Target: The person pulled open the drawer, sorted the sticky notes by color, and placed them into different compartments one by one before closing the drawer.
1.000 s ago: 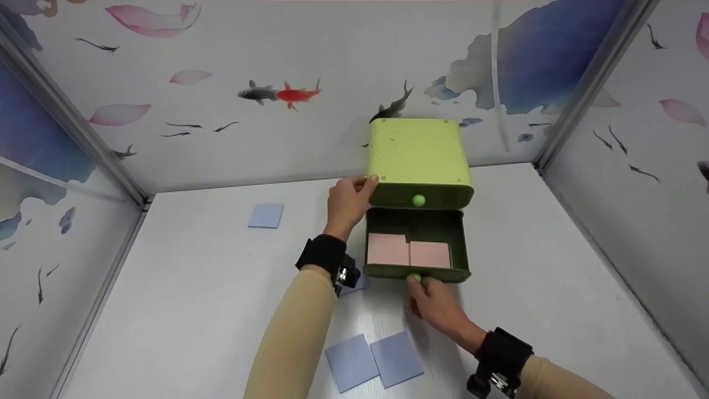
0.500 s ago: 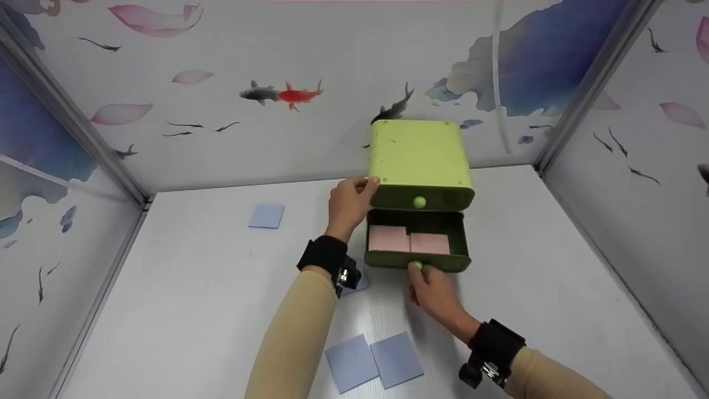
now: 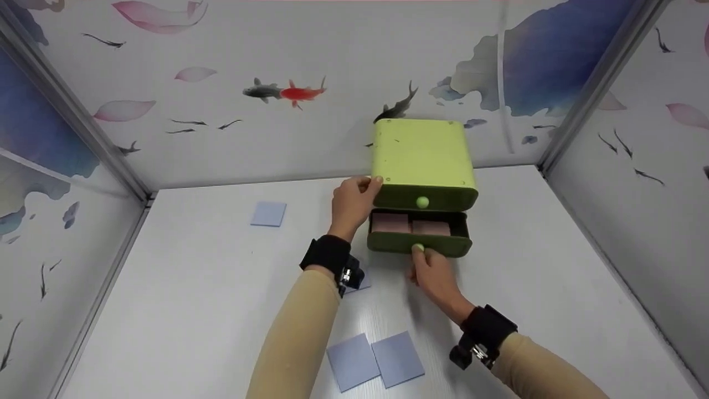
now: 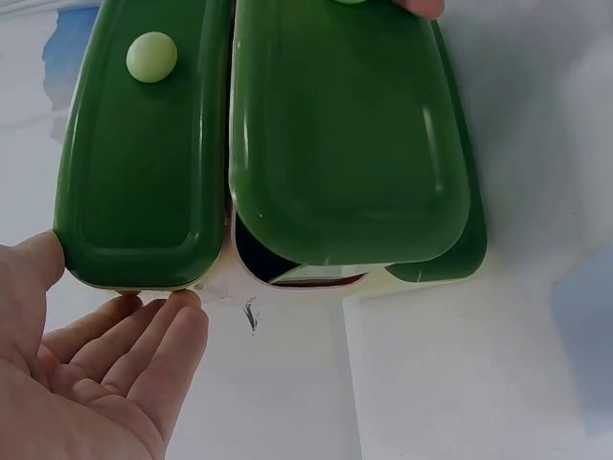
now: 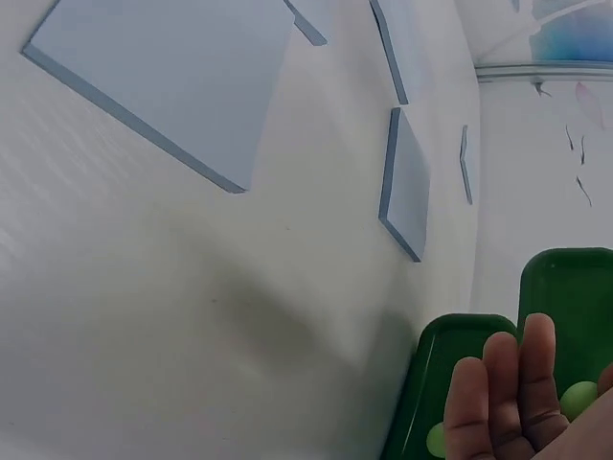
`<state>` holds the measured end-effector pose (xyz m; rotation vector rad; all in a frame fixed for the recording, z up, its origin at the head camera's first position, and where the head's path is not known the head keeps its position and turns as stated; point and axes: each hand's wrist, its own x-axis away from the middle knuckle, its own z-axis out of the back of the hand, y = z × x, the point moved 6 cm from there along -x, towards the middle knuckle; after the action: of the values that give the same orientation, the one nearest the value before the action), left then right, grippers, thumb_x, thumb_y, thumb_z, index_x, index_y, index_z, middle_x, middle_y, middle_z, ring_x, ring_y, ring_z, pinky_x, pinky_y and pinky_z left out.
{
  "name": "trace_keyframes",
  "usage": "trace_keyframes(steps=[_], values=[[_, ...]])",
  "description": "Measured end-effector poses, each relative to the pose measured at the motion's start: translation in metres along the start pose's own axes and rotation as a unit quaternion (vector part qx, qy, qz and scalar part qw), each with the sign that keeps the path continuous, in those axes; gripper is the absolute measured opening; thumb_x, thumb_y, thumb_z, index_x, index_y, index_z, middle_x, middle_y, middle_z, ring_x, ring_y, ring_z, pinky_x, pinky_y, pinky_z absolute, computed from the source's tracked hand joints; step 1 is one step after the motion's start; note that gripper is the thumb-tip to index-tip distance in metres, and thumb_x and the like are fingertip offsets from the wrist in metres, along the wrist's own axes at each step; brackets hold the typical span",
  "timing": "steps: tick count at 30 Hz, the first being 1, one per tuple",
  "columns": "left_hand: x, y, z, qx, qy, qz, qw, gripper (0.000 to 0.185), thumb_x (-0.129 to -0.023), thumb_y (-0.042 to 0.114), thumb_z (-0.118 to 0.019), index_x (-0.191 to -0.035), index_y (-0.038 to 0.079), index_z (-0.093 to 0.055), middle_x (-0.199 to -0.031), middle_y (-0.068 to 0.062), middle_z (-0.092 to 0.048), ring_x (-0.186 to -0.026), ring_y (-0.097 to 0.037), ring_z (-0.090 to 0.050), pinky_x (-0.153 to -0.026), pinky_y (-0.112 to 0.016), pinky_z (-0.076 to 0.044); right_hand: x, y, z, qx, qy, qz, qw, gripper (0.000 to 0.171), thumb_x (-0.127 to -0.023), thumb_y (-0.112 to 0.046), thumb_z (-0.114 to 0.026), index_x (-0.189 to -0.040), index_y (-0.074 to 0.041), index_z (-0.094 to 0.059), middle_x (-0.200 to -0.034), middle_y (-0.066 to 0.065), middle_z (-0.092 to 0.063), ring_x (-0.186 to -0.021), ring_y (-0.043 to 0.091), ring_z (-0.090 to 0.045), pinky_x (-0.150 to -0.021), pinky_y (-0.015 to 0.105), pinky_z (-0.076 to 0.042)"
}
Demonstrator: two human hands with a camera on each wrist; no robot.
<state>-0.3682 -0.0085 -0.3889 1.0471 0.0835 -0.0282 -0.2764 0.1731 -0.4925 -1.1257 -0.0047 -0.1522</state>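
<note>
A lime-green drawer cabinet (image 3: 424, 149) stands against the back wall. My left hand (image 3: 353, 204) grips its front left edge, thumb at the front corner and fingers along the side, as the left wrist view shows. My right hand (image 3: 437, 277) pinches the round knob (image 3: 419, 249) of a partly pulled-out dark green drawer (image 3: 388, 242). Inside that drawer lie two flat pink squares (image 3: 391, 223), partly hidden by its front. Above it, the upper drawer (image 4: 144, 163) sits closed. A lower drawer front (image 5: 469, 331) shows behind the right fingers.
Two flat blue square tiles (image 3: 353, 363) lie side by side on the white table (image 3: 194, 305) near the front. Another blue tile (image 3: 268, 214) lies at the left, and one is partly covered by the left wrist. Patterned walls enclose the table's back and sides.
My right hand has moved away from me, sliding the drawer inward, so less of its inside and the pink squares shows. My left hand has kept its hold on the cabinet.
</note>
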Motion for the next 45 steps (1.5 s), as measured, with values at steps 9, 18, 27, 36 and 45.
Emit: trace_keyframes(steps=[9, 18, 27, 36, 45], values=[[-0.002, 0.000, 0.000, -0.001, 0.001, 0.011, 0.9999, 0.046, -0.097, 0.043, -0.056, -0.124, 0.008, -0.066, -0.111, -0.007, -0.072, -0.094, -0.019, -0.069, -0.087, -0.035, -0.054, -0.021, -0.001, -0.001, -0.025, 0.005, -0.017, 1.000, 0.041, -0.104, -0.036, -0.041, -0.080, -0.006, -0.057, -0.070, 0.006, -0.059, -0.064, 0.018, -0.057, -0.059, 0.028, -0.045], [-0.002, 0.001, 0.000, 0.002, -0.007, 0.016, 0.9999, 0.047, -0.098, 0.044, -0.054, -0.126, 0.008, -0.065, -0.114, -0.007, -0.071, -0.098, -0.019, -0.068, -0.090, -0.036, -0.053, -0.038, -0.005, 0.001, -0.002, -0.012, -0.034, 0.999, 0.049, -0.104, -0.041, -0.037, -0.103, -0.003, -0.066, -0.083, 0.011, -0.069, -0.081, 0.027, -0.065, -0.064, 0.026, -0.045], [0.000, 0.005, 0.000, 0.003, -0.014, 0.010, 0.9998, 0.045, -0.098, 0.041, -0.055, -0.126, 0.007, -0.065, -0.112, -0.007, -0.072, -0.093, -0.018, -0.069, -0.089, -0.035, -0.053, -0.050, -0.005, 0.006, -0.041, -0.012, -0.051, 0.998, 0.045, -0.104, -0.039, -0.040, -0.097, -0.002, -0.065, -0.084, 0.010, -0.066, -0.072, 0.015, -0.058, -0.064, 0.025, -0.045], [0.000, 0.006, 0.000, 0.018, -0.018, 0.013, 0.9996, 0.046, -0.098, 0.041, -0.055, -0.126, 0.007, -0.064, -0.111, -0.008, -0.072, -0.084, -0.016, -0.071, -0.080, -0.031, -0.056, -0.056, -0.006, 0.007, -0.052, -0.017, -0.066, 0.996, 0.042, -0.103, -0.037, -0.041, -0.096, -0.003, -0.064, -0.074, 0.000, -0.060, -0.070, 0.013, -0.052, -0.064, 0.024, -0.042], [-0.002, 0.001, 0.000, 0.001, -0.009, 0.021, 0.9997, 0.048, -0.097, 0.046, -0.054, -0.126, 0.008, -0.065, -0.113, -0.007, -0.072, -0.092, -0.017, -0.070, -0.088, -0.034, -0.054, -0.058, -0.005, 0.004, -0.067, -0.041, -0.078, 0.994, 0.043, -0.103, -0.036, -0.041, -0.102, 0.000, -0.064, -0.073, -0.001, -0.061, -0.064, 0.010, -0.049, -0.061, 0.023, -0.042]])
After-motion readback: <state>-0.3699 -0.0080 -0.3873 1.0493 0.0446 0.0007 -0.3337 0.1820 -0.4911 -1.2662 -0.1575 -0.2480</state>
